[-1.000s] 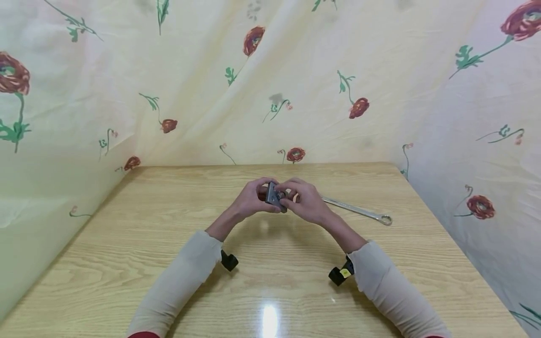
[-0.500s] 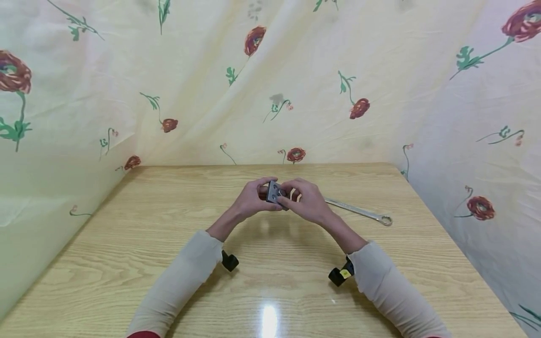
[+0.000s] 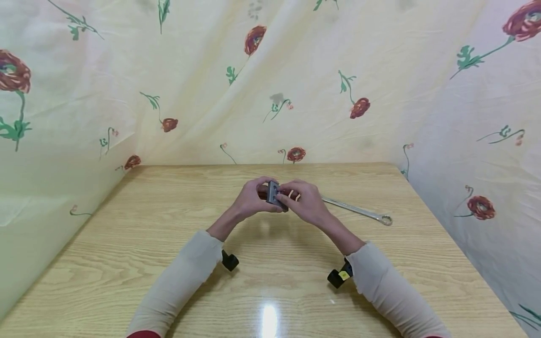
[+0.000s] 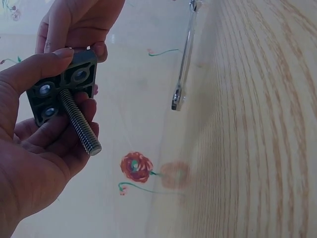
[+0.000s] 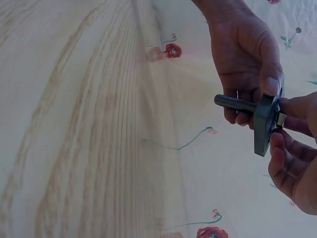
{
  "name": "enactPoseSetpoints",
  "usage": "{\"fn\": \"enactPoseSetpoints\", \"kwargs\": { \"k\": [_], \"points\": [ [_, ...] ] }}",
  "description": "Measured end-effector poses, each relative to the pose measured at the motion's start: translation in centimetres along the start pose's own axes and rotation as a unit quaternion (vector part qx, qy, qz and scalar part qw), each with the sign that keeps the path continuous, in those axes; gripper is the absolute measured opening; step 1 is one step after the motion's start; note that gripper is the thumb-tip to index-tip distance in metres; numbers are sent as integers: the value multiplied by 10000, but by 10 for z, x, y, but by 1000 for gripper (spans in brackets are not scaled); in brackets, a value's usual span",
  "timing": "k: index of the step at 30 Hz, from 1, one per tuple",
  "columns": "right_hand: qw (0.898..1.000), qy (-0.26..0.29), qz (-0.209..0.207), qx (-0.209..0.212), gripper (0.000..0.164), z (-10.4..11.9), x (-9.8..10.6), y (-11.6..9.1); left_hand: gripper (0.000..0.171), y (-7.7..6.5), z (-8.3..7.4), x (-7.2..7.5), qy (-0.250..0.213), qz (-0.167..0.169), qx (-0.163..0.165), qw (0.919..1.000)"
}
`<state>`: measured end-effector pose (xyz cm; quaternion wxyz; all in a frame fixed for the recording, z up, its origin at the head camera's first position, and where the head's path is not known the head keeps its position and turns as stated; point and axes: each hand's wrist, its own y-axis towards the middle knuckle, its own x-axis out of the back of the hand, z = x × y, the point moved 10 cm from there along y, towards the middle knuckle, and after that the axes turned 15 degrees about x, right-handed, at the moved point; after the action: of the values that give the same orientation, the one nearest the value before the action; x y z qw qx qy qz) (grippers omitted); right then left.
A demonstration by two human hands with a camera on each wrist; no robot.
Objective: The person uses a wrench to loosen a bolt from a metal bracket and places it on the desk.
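The left hand (image 3: pixel 252 197) grips the holed plate (image 3: pixel 272 192); the right hand (image 3: pixel 305 199) now covers the bolt head (image 5: pixel 281 120), pinching it, seemingly mid-turn.

In the head view the bolt's (image 5: pixel 235 103) threaded length cannot be made out behind the plate (image 5: pixel 265 124), the right hand (image 3: pixel 304 199) covers the wrench's (image 3: pixel 357 210) plateward end, and both sleeves (image 3: pixel 179 281), below the plate, leave the bottom edge.
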<state>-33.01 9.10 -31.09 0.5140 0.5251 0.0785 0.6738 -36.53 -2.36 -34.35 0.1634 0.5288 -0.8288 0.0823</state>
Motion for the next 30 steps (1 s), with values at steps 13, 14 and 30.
{"fn": "enactPoseSetpoints", "kwargs": {
  "k": [13,14,30],
  "points": [
    [9989,294,262,263,19,2,-3,0,60,2,4,0,-173,137,139,9997],
    [9987,323,274,267,20,2,-3,0,61,2,4,-1,-178,143,149,9996],
    [9971,18,344,-685,24,-15,-2,-5,63,4,5,0,11,4,145,9999]
  ]
}}
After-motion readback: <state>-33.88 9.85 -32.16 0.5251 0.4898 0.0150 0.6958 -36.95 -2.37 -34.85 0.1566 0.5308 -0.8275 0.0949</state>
